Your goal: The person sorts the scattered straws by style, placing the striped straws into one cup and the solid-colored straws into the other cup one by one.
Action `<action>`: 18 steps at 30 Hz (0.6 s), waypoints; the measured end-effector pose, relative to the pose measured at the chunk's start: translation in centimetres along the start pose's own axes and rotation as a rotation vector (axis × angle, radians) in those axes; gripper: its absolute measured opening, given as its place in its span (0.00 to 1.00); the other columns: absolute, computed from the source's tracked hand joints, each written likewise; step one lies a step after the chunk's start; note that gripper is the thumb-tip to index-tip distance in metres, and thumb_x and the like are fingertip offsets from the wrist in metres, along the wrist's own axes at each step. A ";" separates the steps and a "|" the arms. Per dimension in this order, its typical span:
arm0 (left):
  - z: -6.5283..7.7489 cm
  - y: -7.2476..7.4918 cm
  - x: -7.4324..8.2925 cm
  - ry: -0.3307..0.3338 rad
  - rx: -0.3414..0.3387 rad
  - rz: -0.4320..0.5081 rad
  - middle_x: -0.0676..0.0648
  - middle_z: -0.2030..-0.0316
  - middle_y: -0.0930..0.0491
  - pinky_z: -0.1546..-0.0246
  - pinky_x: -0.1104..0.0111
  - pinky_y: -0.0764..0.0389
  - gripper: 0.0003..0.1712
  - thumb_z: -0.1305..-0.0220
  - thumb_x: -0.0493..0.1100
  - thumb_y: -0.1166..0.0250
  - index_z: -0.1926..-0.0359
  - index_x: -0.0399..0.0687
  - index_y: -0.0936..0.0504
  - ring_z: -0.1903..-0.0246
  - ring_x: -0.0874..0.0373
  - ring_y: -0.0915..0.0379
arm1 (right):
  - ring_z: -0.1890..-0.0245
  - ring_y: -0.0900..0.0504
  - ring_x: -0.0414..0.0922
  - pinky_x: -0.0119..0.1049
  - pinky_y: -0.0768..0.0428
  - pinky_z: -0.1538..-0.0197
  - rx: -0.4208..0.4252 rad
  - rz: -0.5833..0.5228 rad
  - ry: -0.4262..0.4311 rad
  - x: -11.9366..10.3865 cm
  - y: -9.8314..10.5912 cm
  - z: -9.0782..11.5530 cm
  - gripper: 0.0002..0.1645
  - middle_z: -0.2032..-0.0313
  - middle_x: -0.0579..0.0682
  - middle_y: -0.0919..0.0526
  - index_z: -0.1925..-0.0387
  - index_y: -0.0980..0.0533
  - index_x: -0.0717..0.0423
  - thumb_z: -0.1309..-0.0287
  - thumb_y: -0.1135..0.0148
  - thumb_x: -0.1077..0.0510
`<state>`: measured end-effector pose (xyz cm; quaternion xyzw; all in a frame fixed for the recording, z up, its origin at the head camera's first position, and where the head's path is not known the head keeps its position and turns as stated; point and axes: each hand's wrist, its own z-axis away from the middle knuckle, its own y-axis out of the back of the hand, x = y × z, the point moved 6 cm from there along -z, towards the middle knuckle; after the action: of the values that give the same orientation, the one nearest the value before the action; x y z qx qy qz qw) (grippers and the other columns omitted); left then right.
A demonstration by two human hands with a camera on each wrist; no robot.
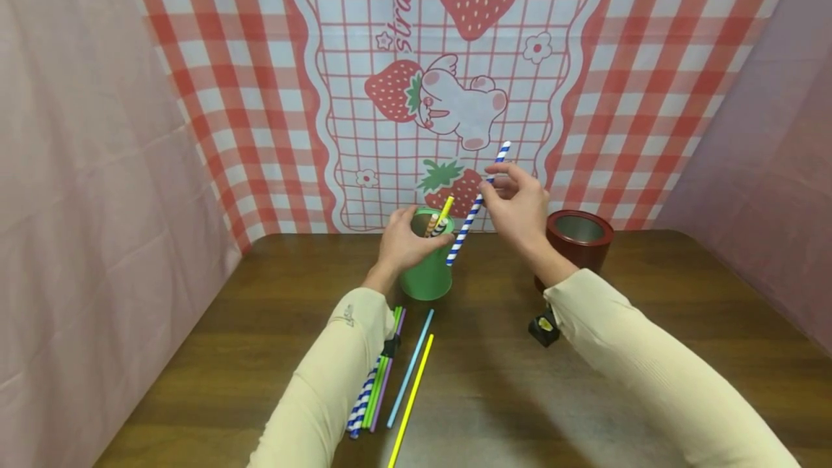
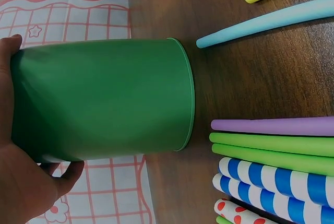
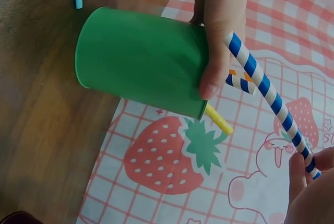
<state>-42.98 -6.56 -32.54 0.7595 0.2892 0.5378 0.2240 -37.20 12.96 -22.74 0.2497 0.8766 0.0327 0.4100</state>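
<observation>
My left hand holds a green can near its rim, thumb on the near side. Out of the can's mouth poke a yellow straw and a few striped ones, one of them black-and-white in the head view. Between thumb and fingertips, my right hand pinches a blue-and-white striped straw near its upper end. That straw slants beside the can, its lower end to the right of the can and outside it. The right wrist view also shows the straw passing in front of the left hand.
A dark red can stands behind my right wrist. On the wooden table lie a light blue straw, a yellow straw and a row of purple, green and striped straws, partly under my left forearm. A strawberry-print cloth hangs behind.
</observation>
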 end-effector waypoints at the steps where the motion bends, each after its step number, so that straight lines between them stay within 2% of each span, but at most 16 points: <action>1: 0.0 0.0 0.0 0.002 -0.001 0.002 0.43 0.32 0.40 0.36 0.56 0.34 0.57 0.56 0.67 0.28 0.29 0.45 0.38 0.36 0.46 0.39 | 0.66 0.13 0.46 0.22 0.22 0.70 0.007 -0.003 -0.007 0.0 0.0 -0.1 0.13 0.63 0.54 0.13 0.54 0.20 0.54 0.41 0.36 0.57; 6: 0.1 0.0 -0.1 0.006 0.001 0.011 0.44 0.33 0.39 0.38 0.56 0.33 0.55 0.55 0.64 0.27 0.30 0.45 0.37 0.37 0.47 0.37 | 0.65 0.14 0.45 0.25 0.21 0.69 0.054 0.011 -0.025 0.3 -0.3 -0.7 0.13 0.63 0.53 0.13 0.53 0.20 0.53 0.40 0.36 0.57; 10: 0.0 -0.1 -0.2 0.007 0.004 0.004 0.43 0.33 0.38 0.38 0.57 0.33 0.53 0.54 0.62 0.27 0.30 0.45 0.37 0.38 0.47 0.37 | 0.64 0.14 0.46 0.32 0.17 0.64 0.110 0.011 -0.030 0.6 -0.4 -1.2 0.13 0.61 0.54 0.13 0.53 0.20 0.54 0.41 0.36 0.59; 14: 0.0 -0.2 -0.2 0.014 -0.002 0.001 0.44 0.32 0.40 0.37 0.56 0.34 0.55 0.55 0.64 0.27 0.30 0.47 0.37 0.37 0.47 0.38 | 0.62 0.14 0.46 0.37 0.16 0.59 0.172 -0.016 -0.024 0.8 -0.2 -1.8 0.14 0.60 0.54 0.14 0.53 0.20 0.55 0.42 0.36 0.59; 18: 0.0 0.0 0.0 0.013 -0.009 0.000 0.44 0.31 0.41 0.36 0.56 0.35 0.58 0.56 0.67 0.28 0.29 0.47 0.39 0.35 0.47 0.40 | 0.61 0.14 0.46 0.34 0.17 0.57 0.233 -0.071 -0.021 0.9 -0.1 -2.3 0.14 0.59 0.55 0.15 0.53 0.20 0.57 0.43 0.36 0.62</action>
<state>-43.01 -6.55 -32.56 0.7550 0.2883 0.5442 0.2253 -39.41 13.64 -21.86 0.2646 0.8784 -0.0866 0.3885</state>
